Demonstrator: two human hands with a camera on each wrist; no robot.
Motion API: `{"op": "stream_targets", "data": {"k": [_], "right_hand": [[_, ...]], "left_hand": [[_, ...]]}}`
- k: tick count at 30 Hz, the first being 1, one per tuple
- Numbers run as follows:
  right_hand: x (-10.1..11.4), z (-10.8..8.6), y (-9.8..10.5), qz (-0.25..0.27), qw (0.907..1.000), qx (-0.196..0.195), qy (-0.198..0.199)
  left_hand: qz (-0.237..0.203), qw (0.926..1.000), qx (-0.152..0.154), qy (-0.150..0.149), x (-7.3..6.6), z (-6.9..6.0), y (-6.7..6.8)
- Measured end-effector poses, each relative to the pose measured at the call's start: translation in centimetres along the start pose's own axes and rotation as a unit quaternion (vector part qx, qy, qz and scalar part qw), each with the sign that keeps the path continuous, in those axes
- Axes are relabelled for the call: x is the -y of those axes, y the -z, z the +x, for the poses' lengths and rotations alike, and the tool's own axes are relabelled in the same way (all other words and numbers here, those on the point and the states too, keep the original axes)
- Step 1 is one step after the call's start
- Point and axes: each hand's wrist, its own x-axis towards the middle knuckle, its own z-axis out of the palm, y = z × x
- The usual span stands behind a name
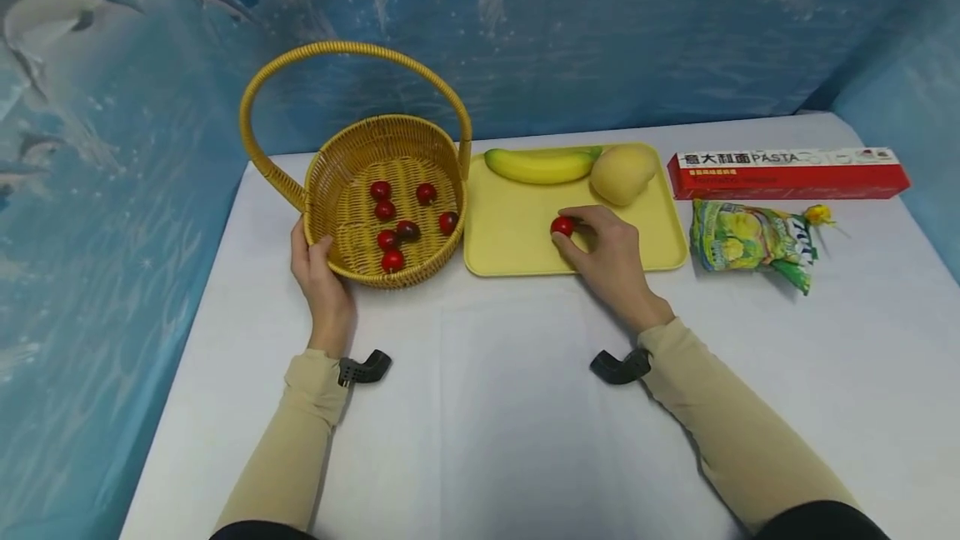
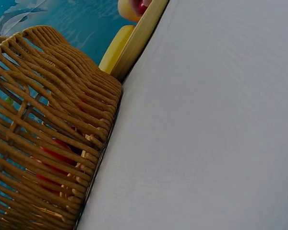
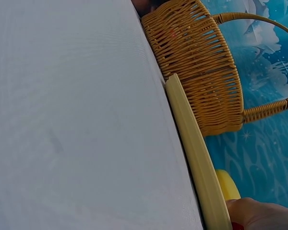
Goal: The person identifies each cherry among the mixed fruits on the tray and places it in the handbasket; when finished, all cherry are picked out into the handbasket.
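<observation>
My right hand (image 1: 609, 258) pinches a red cherry (image 1: 562, 226) between thumb and fingertips, over the yellow tray (image 1: 517, 232). In the right wrist view that hand (image 3: 261, 214) shows only at the bottom corner, beside the tray's edge (image 3: 194, 143). The left hand (image 1: 324, 290) grips the near left side of a yellow wicker basket (image 1: 326, 182), thumb at the rim. Several cherries (image 1: 385, 211) lie spread over the basket's bottom. In the left wrist view the basket's woven wall (image 2: 53, 124) is seen close up, and the left hand is out of frame.
A banana (image 1: 540, 166) and a yellow, roundish fruit (image 1: 622, 174) lie along the tray's far side. Right of the tray are a red pasta box (image 1: 791, 182), a green snack bag (image 1: 750, 236) and a small yellow flower-like thing (image 1: 818, 215). The basket's tall handle (image 1: 352, 47) arches upward.
</observation>
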Motion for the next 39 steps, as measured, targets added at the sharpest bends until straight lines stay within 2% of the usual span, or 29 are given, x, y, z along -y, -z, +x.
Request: {"op": "stream_targets", "data": {"k": [7, 11, 16, 20, 24, 30, 34, 39], "right_hand": [[0.1, -0.1, 0.1, 0.009, 0.9999, 0.001, -0.007], [0.4, 0.5, 0.4, 0.016, 0.9998, -0.007, -0.006], [1.7, 1.3, 0.8, 0.048, 0.9985, -0.025, -0.001], [3.8, 1.6, 1.0, 0.085, 0.9954, -0.034, 0.028], [7.1, 2.9, 0.6, 0.103, 0.9909, -0.009, 0.086], [12.2, 6.1, -1.8, 0.102, 0.9778, 0.053, 0.175], [14.2, 8.0, -3.7, 0.095, 0.9739, 0.089, 0.186], [15.1, 9.8, -5.3, 0.101, 0.9741, 0.103, 0.174]], "left_hand": [[0.016, 0.9999, -0.001, -0.006, 0.1, 0.0, -0.1], [0.003, 1.0000, -0.006, 0.000, -0.1, 0.1, -0.3], [-0.009, 0.9999, -0.004, -0.006, -0.2, 0.2, -0.5], [-0.004, 1.0000, -0.004, -0.001, 0.0, 0.1, -0.3], [0.001, 1.0000, -0.005, -0.004, 0.1, 0.1, -0.3], [-0.004, 1.0000, 0.001, -0.003, 0.1, 0.4, -0.3], [0.000, 1.0000, -0.004, -0.002, 0.1, 0.4, -0.3], [0.025, 0.9996, -0.009, 0.000, 0.1, 0.3, -0.1]]}}
